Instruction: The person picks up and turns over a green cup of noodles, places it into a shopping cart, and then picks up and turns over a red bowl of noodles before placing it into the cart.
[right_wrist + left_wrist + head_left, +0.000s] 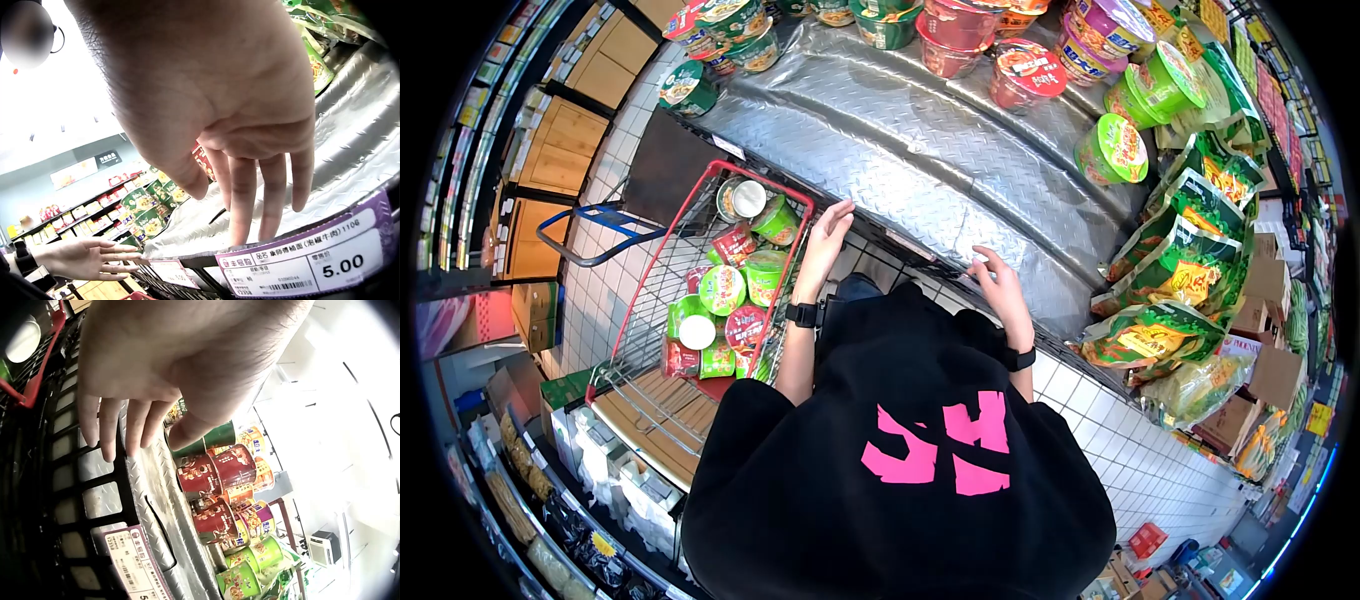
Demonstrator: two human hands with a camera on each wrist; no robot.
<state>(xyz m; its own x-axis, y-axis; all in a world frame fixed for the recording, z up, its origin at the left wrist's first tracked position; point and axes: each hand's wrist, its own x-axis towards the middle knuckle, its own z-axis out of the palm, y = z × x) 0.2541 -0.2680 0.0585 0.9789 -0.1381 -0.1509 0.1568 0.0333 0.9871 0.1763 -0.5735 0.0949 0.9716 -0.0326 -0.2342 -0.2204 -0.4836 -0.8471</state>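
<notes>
My left hand [828, 240] holds nothing; its fingers reach to the front edge of the metal shelf [870, 150], beside the red rim of the shopping cart [718, 168]. To the right, my right hand [1002, 288] is empty too, its fingers loosely extended at the same edge. Below those fingers in the right wrist view is a price label [306, 256] reading 5.00. Instant noodle cups stand along the shelf's far side, among them a red cup [1028, 75] and a green cup [1112, 150]. Inside the cart lie several more noodle cups, including a green-lidded cup [722, 290].
Green noodle bags [1180, 270] lean in a row at the shelf's right end. A blue-handled trolley [605, 235] stands beyond the cart on the tiled floor. Cardboard boxes [1270, 375] sit at the far right, and stocked shelving [565, 500] lines the lower left.
</notes>
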